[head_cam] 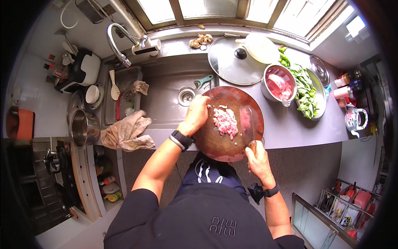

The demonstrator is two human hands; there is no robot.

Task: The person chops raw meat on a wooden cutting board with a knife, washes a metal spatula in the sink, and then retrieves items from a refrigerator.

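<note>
A round wooden chopping board (224,147) lies in front of me, partly over the sink and past the counter's front edge. My left hand (196,115) grips its left rim, with some fingers hidden. In my right hand (258,160) is the wooden handle of a cleaver (251,132). Its broad blade is over the board's right half, and reddish meat shows at the blade. Chopped pale pink meat (225,121) is heaped mid-board, left of the blade, with a few loose bits around it.
Behind the board is a steel sink (161,77) holding a green peeler (203,81). A glass lid (227,68), a pot of raw meat (279,84) and a bowl of green leaves (306,93) stand at right. A cloth (127,130) hangs over the counter's left edge.
</note>
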